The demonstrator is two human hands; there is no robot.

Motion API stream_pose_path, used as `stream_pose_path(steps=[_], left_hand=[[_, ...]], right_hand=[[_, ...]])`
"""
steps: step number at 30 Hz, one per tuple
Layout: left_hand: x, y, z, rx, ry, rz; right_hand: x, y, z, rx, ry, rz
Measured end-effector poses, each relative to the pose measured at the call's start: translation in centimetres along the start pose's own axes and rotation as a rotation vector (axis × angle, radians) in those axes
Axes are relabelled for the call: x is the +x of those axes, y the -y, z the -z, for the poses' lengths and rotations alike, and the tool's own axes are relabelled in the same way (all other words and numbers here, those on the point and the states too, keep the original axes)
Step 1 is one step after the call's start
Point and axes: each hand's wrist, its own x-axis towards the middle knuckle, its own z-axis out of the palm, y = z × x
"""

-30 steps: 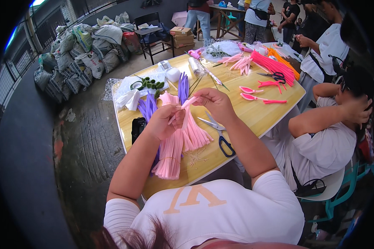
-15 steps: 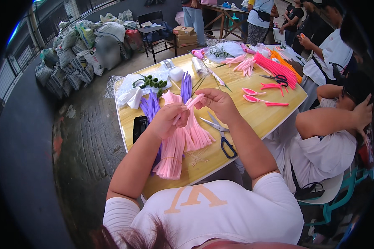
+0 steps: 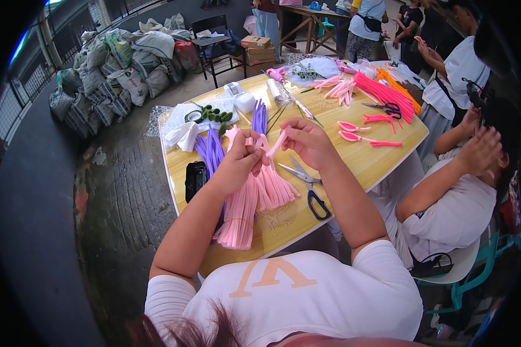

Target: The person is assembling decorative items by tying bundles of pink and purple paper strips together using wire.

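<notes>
A pink bundle (image 3: 237, 217) lies nearest on the surface (image 3: 364, 165). Over it, the left hand (image 3: 242, 159) and right hand (image 3: 309, 143) pinch a bent pink strip (image 3: 276, 146). It looks light, soft and bendy, best held gently near its ends. Both forearms slant inward, fingers curled. Purple strips (image 3: 260, 120) lie beyond.
</notes>
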Motion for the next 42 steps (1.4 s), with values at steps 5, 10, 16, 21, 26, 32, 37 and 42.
stream_pose_path(steps=[5,10,16,21,26,32,37,42], left_hand=[[-0.2,-0.8,-0.4,0.071,-0.039,0.066],[-0.1,0.0,-0.2,0.269,-0.014,0.062],[-0.1,0.2,-0.1,0.212,-0.003,0.095],[-0.1,0.0,0.2,0.111,0.030,0.168],[-0.3,-0.8,-0.8,0.257,-0.017,0.144],[0.1,0.2,0.6,0.091,-0.060,0.169],[0.1,-0.1,0.3,0.087,-0.070,0.189],[-0.1,-0.3,0.2,0.104,-0.049,0.182]], right_hand=[[0.0,-0.4,-0.9,-0.135,0.037,-0.029],[0.0,-0.8,-0.9,-0.199,0.029,-0.023],[-0.1,-1.2,-0.8,-0.367,0.037,-0.042],[-0.4,-0.9,-1.6,-0.366,0.046,-0.074],[-0.3,-1.5,-1.5,-0.425,0.002,-0.020],[-0.2,-0.9,-1.8,-0.719,0.029,0.055],[-0.2,-0.6,-0.7,-0.746,0.063,0.037],[-0.2,-0.2,-1.0,-0.623,-0.041,-0.116]])
